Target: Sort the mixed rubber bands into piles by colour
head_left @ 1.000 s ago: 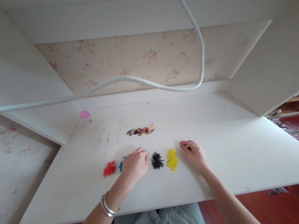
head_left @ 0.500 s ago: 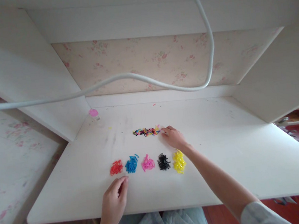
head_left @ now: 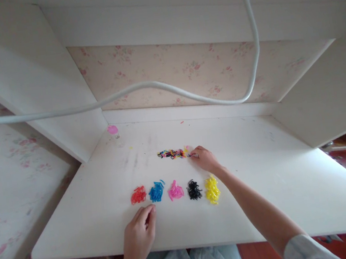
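Note:
A long heap of mixed-colour small rubber bands (head_left: pixel 173 153) lies mid-table. At its right end is my right hand (head_left: pixel 205 159), thumb and fingertips pinched on what looks like a black rubber band (head_left: pixel 189 155). Nearer to me, sorted by colour, is a row of piles: red bands (head_left: pixel 138 195), blue bands (head_left: pixel 156 191), pink bands (head_left: pixel 176 190), black bands (head_left: pixel 194 190) and yellow bands (head_left: pixel 212 190). My left hand (head_left: pixel 138 234) rests closed on the table just below the red and blue piles; whatever its curled fingers may hold is hidden.
A white cable (head_left: pixel 151 84) hangs across the view above the white table (head_left: pixel 280 192). A small container with a pink top (head_left: pixel 112 129) stands in the back left corner. White side panels (head_left: pixel 331 96) and a back ledge border the table.
The view has shifted slightly, so everything sits a little further right. A dark band now shows at my right fingertips, by the heap's end. My left hand stays closed in about the same place.

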`<control>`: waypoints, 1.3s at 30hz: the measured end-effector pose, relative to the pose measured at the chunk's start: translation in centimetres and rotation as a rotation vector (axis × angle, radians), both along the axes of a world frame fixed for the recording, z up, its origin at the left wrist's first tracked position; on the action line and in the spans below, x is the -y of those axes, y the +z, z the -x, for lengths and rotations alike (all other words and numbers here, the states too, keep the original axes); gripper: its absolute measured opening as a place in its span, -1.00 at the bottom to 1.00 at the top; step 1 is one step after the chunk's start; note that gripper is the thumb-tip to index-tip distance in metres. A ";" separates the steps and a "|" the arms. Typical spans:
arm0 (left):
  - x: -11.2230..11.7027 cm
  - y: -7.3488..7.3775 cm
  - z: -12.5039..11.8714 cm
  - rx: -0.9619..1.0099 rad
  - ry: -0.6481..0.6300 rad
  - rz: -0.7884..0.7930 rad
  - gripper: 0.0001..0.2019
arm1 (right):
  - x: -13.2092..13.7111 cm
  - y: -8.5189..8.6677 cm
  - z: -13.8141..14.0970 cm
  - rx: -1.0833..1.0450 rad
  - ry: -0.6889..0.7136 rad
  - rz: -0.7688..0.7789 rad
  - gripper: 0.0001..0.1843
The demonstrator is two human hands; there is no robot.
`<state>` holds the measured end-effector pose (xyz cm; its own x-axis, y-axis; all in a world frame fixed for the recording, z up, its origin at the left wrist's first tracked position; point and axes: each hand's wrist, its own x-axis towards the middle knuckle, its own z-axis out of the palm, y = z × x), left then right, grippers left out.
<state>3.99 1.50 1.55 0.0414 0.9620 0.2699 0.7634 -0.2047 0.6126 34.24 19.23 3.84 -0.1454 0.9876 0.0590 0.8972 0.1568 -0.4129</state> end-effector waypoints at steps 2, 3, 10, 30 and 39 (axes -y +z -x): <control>0.0 -0.2 0.0 -0.016 0.001 0.000 -0.79 | 0.0 -0.1 -0.2 -0.018 0.000 -0.007 -0.82; 0.0 -0.2 0.0 -0.021 0.000 0.000 -0.79 | 0.1 -0.1 -0.2 -0.022 0.001 -0.011 -0.82; 0.1 -0.1 0.0 -0.050 -0.003 -0.015 -0.80 | 0.0 -0.5 -0.3 -0.039 0.016 -0.022 -0.77; 0.3 -0.2 -0.2 -0.116 0.011 -0.039 -0.78 | -0.7 -1.0 -1.2 -0.058 -0.025 -0.100 -0.72; 0.3 0.1 -0.4 -0.138 0.010 -0.016 -0.79 | 3.1 0.7 1.0 -0.203 0.018 -0.172 -0.70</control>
<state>4.36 1.20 1.70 0.0695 0.9581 0.2780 0.8425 -0.2056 0.4979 33.23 16.11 4.53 -0.1313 0.9579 0.2552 0.7950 0.2556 -0.5502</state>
